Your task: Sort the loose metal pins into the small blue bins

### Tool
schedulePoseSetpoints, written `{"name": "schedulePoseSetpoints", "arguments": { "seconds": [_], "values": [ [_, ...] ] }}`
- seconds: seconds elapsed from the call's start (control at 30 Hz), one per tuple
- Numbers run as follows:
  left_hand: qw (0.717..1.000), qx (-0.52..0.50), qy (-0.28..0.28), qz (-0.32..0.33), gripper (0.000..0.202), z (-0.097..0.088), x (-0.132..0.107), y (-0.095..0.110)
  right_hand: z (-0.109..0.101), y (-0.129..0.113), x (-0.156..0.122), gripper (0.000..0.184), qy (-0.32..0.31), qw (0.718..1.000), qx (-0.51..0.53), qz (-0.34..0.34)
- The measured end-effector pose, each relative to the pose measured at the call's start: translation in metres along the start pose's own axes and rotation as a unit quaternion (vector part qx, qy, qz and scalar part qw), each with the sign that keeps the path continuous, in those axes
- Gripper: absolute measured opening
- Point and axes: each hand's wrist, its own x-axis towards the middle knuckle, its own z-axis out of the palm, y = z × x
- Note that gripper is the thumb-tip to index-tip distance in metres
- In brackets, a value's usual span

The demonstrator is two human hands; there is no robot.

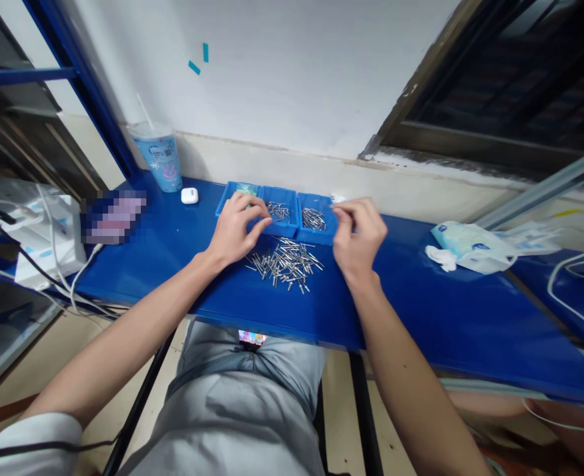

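A heap of small metal pins [286,262] lies on the blue table [420,311] in front of me. Behind it stand three small blue trays [276,228] side by side; the middle and right ones hold pins [313,218]. My left hand [235,228] rests on the front edge of the left and middle trays, fingers curled, thumb near the heap. My right hand [357,235] hovers just right of the right tray, thumb and fingers pinched together on something too small to name.
A plastic cup with a straw [160,155] and a white earbud case [189,196] stand at the back left. A tissue pack [470,243] and crumpled tissue [440,258] lie at the right. Cables and a white box [38,244] crowd the left end.
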Motion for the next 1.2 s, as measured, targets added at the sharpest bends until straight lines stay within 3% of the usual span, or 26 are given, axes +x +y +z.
{"name": "schedulePoseSetpoints", "arguments": {
  "seconds": [0.1, 0.23, 0.4, 0.53, 0.73, 0.9, 1.03, 1.2],
  "values": [
    [1.000, -0.005, 0.015, -0.002, 0.023, -0.002, 0.001, -0.001, -0.007, 0.006, 0.004, 0.033, 0.083, 0.995, -0.050, 0.015],
    [1.000, -0.014, 0.019, 0.000, 0.023, -0.002, 0.001, 0.000, -0.006, 0.004, 0.005, 0.033, 0.136, 0.989, -0.061, 0.011],
    [0.996, -0.029, -0.081, -0.035, 0.027, 0.003, -0.004, -0.003, -0.001, 0.007, 0.002, 0.034, 0.195, 0.978, -0.079, 0.002],
    [0.987, -0.020, -0.160, -0.021, 0.027, 0.012, -0.009, -0.011, 0.002, 0.020, 0.001, 0.035, 0.133, 0.982, -0.129, 0.021],
    [0.982, 0.047, -0.185, 0.006, 0.029, 0.028, -0.014, -0.020, 0.005, 0.015, 0.001, 0.040, 0.076, 0.992, -0.087, 0.048],
    [0.941, 0.123, -0.296, -0.109, 0.035, 0.025, -0.006, -0.008, 0.012, 0.001, -0.002, 0.025, 0.011, 1.000, 0.013, -0.002],
    [0.932, 0.116, -0.311, -0.143, 0.026, 0.020, -0.003, -0.002, 0.019, -0.003, -0.007, 0.019, -0.081, 0.994, 0.073, -0.031],
    [0.938, 0.124, -0.302, -0.115, 0.025, 0.017, -0.005, 0.001, 0.021, -0.007, -0.012, 0.021, -0.208, 0.975, 0.074, -0.023]
  ]
}}
